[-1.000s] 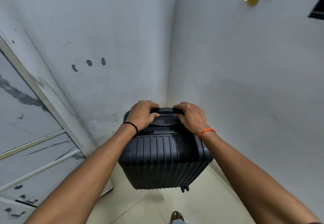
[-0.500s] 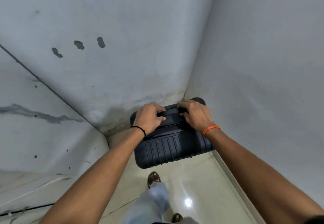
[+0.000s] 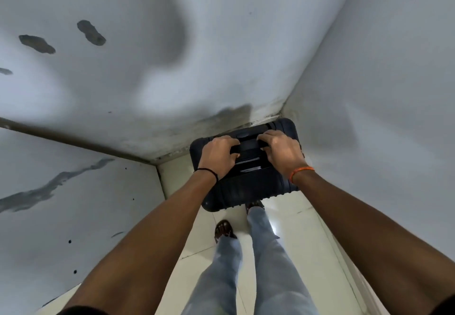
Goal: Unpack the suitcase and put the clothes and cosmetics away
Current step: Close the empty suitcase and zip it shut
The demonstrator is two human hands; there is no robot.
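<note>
A black ribbed hard-shell suitcase (image 3: 248, 190) stands upright and closed in the corner where two pale walls meet. My left hand (image 3: 219, 155) grips the left end of its top handle, fingers curled over the bar. My right hand (image 3: 283, 150), with an orange band at the wrist, grips the right end of the same handle. The lower part of the case is hidden behind my forearms. No clothes or cosmetics show.
A grey cabinet side (image 3: 73, 203) stands close on the left. Pale walls (image 3: 381, 117) close in behind and to the right of the case. My legs in light jeans (image 3: 263, 253) and sandals stand on the glossy tiled floor (image 3: 302, 228) just before it.
The view has tipped down and closer. The suitcase has come down from its lifted, tilted position to stand by the corner. Both hands stay on the handle.
</note>
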